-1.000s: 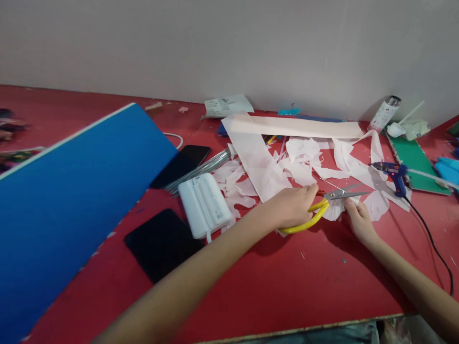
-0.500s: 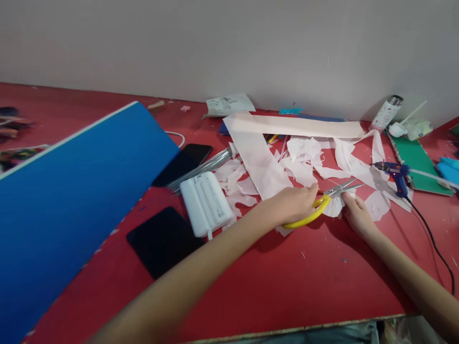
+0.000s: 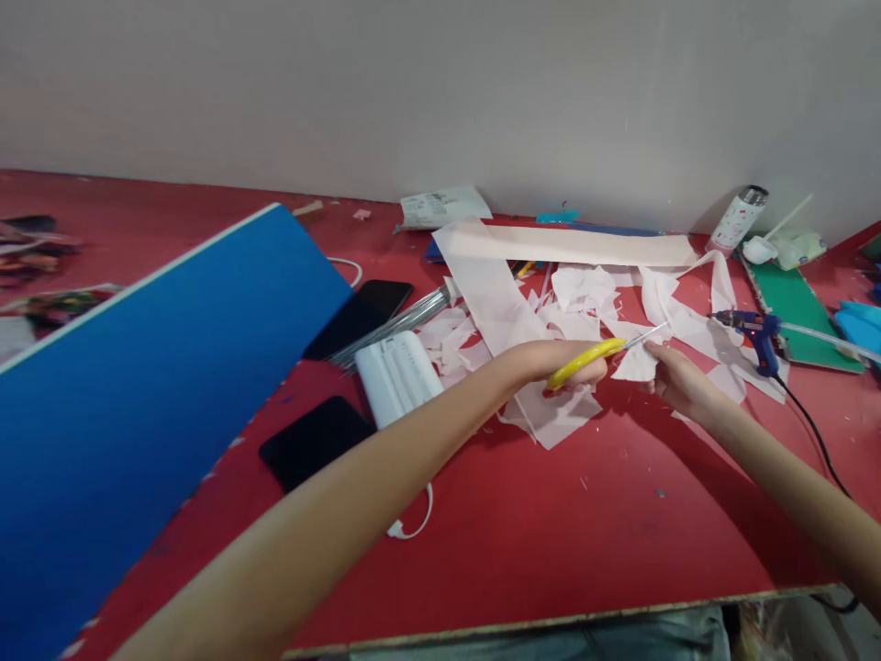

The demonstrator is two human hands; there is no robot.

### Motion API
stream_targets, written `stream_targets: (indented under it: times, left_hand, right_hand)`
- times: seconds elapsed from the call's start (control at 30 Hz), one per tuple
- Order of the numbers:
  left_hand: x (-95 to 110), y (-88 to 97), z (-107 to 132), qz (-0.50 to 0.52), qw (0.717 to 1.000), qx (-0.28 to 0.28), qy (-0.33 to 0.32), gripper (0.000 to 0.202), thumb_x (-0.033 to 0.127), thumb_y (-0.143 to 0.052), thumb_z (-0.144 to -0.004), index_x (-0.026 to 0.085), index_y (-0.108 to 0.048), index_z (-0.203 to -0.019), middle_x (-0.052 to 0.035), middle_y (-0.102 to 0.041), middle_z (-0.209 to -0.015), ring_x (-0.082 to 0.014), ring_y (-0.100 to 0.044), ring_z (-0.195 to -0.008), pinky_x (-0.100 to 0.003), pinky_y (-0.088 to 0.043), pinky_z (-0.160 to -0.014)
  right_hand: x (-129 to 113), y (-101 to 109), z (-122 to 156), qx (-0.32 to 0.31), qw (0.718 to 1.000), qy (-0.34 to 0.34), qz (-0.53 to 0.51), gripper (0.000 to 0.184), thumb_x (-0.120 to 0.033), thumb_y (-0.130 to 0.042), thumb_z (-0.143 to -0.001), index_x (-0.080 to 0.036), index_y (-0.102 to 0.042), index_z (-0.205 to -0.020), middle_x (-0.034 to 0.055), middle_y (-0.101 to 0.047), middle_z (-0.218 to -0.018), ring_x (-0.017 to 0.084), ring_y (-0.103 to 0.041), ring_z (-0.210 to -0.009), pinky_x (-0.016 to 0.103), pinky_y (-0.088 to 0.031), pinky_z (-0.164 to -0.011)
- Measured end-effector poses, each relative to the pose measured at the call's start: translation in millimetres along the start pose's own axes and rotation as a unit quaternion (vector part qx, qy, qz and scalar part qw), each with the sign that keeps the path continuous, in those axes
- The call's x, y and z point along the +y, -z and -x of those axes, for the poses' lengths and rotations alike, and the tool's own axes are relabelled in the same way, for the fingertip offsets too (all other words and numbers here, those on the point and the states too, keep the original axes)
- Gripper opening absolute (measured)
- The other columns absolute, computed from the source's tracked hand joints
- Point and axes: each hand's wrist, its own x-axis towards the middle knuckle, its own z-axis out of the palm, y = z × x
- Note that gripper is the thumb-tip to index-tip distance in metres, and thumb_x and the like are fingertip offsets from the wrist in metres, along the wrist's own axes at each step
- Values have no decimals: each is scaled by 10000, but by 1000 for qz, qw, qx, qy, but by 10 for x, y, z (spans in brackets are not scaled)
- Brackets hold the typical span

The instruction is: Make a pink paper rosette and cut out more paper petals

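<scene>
Yellow-handled scissors (image 3: 585,360) have swung up in the left hand (image 3: 543,361).

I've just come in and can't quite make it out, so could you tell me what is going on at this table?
A person holds yellow-handled scissors in their left hand, the blades reaching over a pale paper piece held by their right hand. Paper scraps lie spread across the red table, with a blue glue gun off to the right.

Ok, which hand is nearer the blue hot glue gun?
Right hand, pinching a white paper scrap, is nearer, left of the blue hot glue gun; left hand, holding yellow-handled scissors, is farther left.
</scene>
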Motion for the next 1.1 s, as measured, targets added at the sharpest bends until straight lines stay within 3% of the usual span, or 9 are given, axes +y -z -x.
stream_targets:
  times: [0.1,0.33,0.53,0.77,0.97,1.1]
  left_hand:
    - [45,81,24,50,998,-13,45,46,168,-447,-503,196,-441,-538,7,-371,-388,-166,-440,-398,-316,-329,-457]
    - [-57,84,-11,149,987,-9,60,75,185,-442,-488,218,-412,-548,-10,-431,-410,-158,-413,-385,-309,-331,-425]
    - [31,33,36,124,989,27,75,166,169,-445,-490,186,-491,-649,5,-417,-420,-164,-428,-402,-304,-317,-434]
    - [73,39,100,122,989,42,71,412,135,-444,-487,157,-516,-892,2,-517,-514,-146,-456,-444,-271,-319,-434]
    - [-85,27,40,136,989,32,47,381,168,-467,-543,171,-532,-919,-7,-540,-574,-151,-488,-461,-278,-361,-449]
    - [-108,29,68,55,996,51,37,289,166,-470,-614,172,-551,-892,-7,-523,-604,-147,-502,-504,-274,-377,-481]
  right_hand:
    - [-107,-46,-102,5,999,-19,-27,84,-254,-610,-801,-186,-578,-764,-39,-565,-559,63,-466,-401,173,-419,-389]
    - [-156,-50,-214,-18,999,-42,-25,65,-210,-553,-838,-193,-568,-778,-45,-556,-518,70,-485,-373,176,-420,-381]
    - [-119,-42,-279,-24,999,-27,-2,79,-236,-570,-821,-186,-563,-761,-40,-562,-518,71,-483,-373,181,-418,-383]
    - [-134,-17,-258,-37,999,7,33,107,-270,-600,-793,-171,-581,-757,-35,-560,-498,86,-487,-368,203,-418,-381]
    - [-149,-1,-170,-34,995,43,78,175,-326,-622,-759,-174,-573,-689,-30,-542,-498,85,-483,-404,203,-404,-396]
    - [-152,10,-120,-22,991,62,117,245,-389,-635,-741,-182,-553,-638,-33,-525,-523,89,-478,-456,216,-428,-462]
